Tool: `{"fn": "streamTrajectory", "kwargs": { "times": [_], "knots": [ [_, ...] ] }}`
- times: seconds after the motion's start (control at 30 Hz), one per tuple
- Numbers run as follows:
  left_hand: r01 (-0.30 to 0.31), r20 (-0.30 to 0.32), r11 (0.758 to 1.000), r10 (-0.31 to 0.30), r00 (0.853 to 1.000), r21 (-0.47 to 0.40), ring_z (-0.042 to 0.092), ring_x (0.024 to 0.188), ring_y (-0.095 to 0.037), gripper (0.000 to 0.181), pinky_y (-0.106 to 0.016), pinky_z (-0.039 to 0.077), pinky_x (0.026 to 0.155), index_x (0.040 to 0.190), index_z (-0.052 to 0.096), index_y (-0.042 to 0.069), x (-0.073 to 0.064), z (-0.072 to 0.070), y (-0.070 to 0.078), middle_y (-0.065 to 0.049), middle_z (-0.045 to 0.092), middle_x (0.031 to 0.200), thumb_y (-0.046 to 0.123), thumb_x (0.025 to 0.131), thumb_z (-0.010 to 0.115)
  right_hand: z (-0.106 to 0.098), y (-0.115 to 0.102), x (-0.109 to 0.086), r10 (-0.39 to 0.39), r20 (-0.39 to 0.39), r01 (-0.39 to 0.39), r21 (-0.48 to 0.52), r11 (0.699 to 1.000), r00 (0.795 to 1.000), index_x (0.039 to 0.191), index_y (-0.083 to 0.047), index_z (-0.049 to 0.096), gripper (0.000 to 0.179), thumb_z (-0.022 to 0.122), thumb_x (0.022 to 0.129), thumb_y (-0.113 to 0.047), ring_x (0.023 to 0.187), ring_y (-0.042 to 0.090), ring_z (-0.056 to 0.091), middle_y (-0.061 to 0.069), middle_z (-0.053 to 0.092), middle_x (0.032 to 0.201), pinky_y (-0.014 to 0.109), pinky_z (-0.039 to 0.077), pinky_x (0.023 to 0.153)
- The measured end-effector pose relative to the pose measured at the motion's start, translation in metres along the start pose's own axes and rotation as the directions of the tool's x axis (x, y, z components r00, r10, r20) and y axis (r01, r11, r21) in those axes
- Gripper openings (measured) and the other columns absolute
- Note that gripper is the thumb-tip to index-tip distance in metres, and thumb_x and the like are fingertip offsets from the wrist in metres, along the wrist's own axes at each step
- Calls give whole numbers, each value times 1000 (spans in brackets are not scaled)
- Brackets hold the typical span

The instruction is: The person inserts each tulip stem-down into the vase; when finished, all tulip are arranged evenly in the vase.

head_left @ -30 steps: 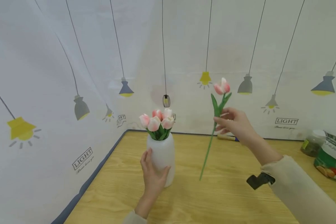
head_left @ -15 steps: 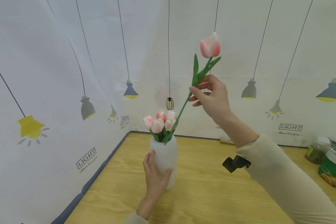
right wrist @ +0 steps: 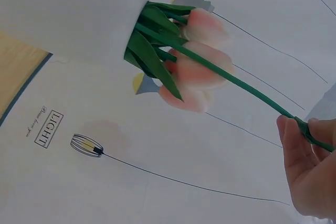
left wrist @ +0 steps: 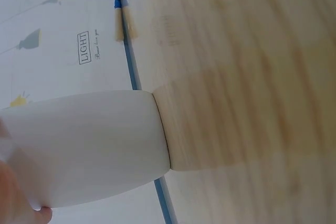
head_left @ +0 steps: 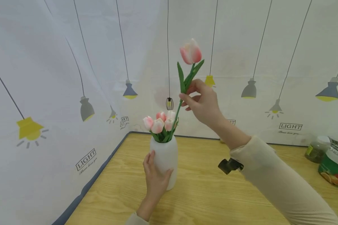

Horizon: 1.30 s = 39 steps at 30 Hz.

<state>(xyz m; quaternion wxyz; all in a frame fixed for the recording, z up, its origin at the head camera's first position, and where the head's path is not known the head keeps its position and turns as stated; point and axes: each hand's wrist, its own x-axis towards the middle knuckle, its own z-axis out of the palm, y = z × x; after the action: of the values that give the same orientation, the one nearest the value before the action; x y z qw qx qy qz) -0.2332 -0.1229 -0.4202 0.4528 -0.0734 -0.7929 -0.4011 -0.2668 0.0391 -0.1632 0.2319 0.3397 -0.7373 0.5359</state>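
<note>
A white vase stands upright on the wooden table, holding several pink and white tulips. My left hand grips the vase's side, thumb and fingers spread round its body. Between the thumb and fingers of my right hand, a single tulip is pinched by its stem just below the leaves. Its bloom points up, above the others. In the right wrist view the tulip's green stem slants down into the vase mouth; its lower end is hidden inside.
A lidded glass jar and a green and white container stand at the right on the table. In the left wrist view a wooden-handled tool lies by the back edge. A cloth printed with lamps hangs behind.
My right hand has raised the tulip, carried it left over the vase, and its stem end has entered the vase mouth. The left hand keeps its grip on the vase.
</note>
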Motion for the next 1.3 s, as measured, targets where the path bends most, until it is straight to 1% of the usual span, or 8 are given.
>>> {"fn": "streamTrajectory", "kwargs": {
  "times": [0.17, 0.33, 0.47, 0.6, 0.7, 0.93, 1.13, 1.3],
  "knots": [
    [12, -4, 1000, -12, 1000, -1, 38, 114, -42, 92, -60, 42, 81, 138, 21, 14, 0, 0, 1, -22, 26, 129, 15, 65, 78, 16, 17, -16, 58, 121, -59, 6, 998, 991, 97, -3, 52, 19, 62, 82, -11, 65, 21, 65, 12, 60, 83, 33, 54, 56],
    [11, 3, 1000, -11, 1000, 6, 39, 113, -43, 93, -59, 43, 81, 138, 21, 14, 0, 1, 1, -22, 25, 130, 15, 65, 78, 33, 36, -38, 132, 176, -129, -30, 991, 975, 91, -9, 58, 16, 65, 79, -17, 65, 18, 65, 9, 63, 82, 28, 53, 56],
    [9, 11, 1000, -9, 1000, 4, 39, 114, -45, 93, -59, 43, 81, 138, 20, 13, 1, 1, 2, -23, 24, 130, 13, 64, 78, 45, 48, -53, 108, 124, -93, -123, 988, 986, 86, -11, 63, 15, 69, 76, -21, 69, 15, 62, 6, 61, 84, 22, 51, 57],
    [12, 14, 1000, -12, 1000, 10, 39, 113, -45, 93, -59, 43, 81, 138, 20, 13, 1, 0, 3, -22, 24, 130, 14, 65, 78, 56, 61, -64, 16, 59, -4, -208, 978, 998, 87, -10, 67, 18, 73, 72, -20, 75, 17, 56, 8, 52, 87, 24, 50, 61],
    [16, 17, 1000, -17, 1000, 12, 39, 113, -45, 92, -59, 43, 81, 138, 19, 14, 1, 1, 3, -22, 24, 130, 14, 66, 77, 61, 68, -69, 12, 44, -1, -235, 972, 999, 89, -10, 69, 23, 74, 71, -23, 82, 19, 52, 8, 46, 91, 24, 48, 61],
    [35, 19, 999, -35, 999, -2, 39, 114, -44, 92, -59, 42, 83, 138, 19, 15, 0, 2, 4, -21, 24, 130, 13, 66, 77, 55, 66, -69, -17, -31, 12, -154, 988, 999, 87, -5, 65, 24, 72, 73, -23, 82, 18, 51, 11, 45, 111, 21, 47, 50],
    [37, 4, 999, -37, 999, 1, 39, 114, -43, 93, -58, 43, 83, 138, 20, 16, 1, 3, 4, -21, 26, 130, 14, 64, 78, 55, 64, -68, -41, -42, 30, -251, 968, 998, 75, -9, 68, 17, 72, 73, -25, 110, 25, 39, 12, 41, 127, 41, 45, 80],
    [18, 8, 1000, -18, 1000, -6, 39, 113, -43, 91, -58, 43, 82, 137, 20, 15, 1, 6, 4, -21, 25, 130, 17, 66, 77, 63, 72, -74, 71, 1, -67, -302, 951, 997, 72, -8, 69, 17, 72, 73, -25, 125, 35, 28, 16, 36, 135, 55, 32, 97]
  ]
}}
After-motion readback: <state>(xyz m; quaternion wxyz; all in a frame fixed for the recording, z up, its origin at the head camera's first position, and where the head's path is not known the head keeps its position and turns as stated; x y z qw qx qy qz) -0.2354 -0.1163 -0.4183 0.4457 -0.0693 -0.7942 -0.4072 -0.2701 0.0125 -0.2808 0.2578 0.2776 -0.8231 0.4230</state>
